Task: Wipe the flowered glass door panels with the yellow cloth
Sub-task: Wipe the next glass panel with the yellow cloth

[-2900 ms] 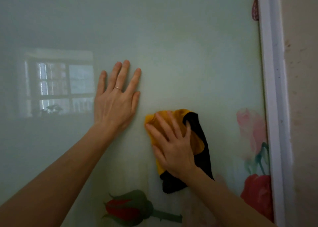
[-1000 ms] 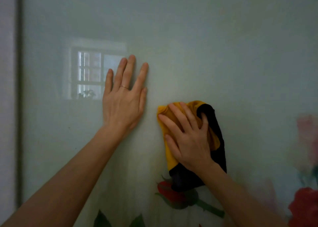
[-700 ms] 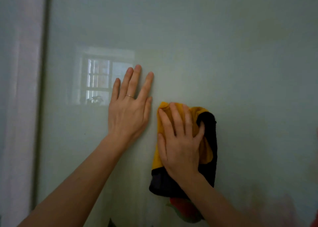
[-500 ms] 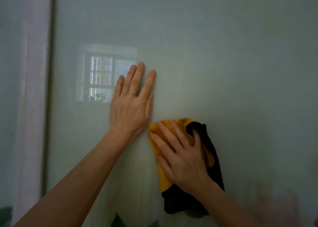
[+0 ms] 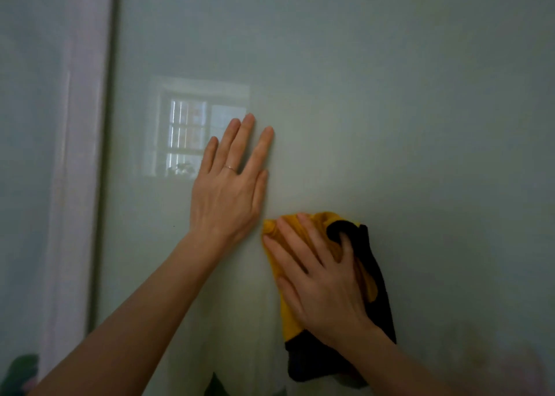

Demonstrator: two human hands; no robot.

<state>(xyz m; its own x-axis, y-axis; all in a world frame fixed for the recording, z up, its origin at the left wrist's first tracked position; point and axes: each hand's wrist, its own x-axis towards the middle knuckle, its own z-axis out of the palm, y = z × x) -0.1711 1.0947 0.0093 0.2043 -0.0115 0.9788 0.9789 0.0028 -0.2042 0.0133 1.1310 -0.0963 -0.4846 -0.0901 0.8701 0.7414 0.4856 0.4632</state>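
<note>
The right hand [image 5: 324, 281] presses the yellow cloth [image 5: 288, 314] against the glass door panel [image 5: 420, 125] with straight fingers [image 5: 313, 238]. The left hand [image 5: 228, 197] rests flat beside it, holding nothing. Because no finger grips the cloth, it may slip down.

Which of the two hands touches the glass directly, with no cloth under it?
The left hand, flat on the glass door panel and wearing a thin ring; the right hand presses the yellow cloth instead.

Both forearms [image 5: 144, 311] are bare; the left hand [image 5: 228, 197] wears a thin ring [image 5: 230, 168].
</note>
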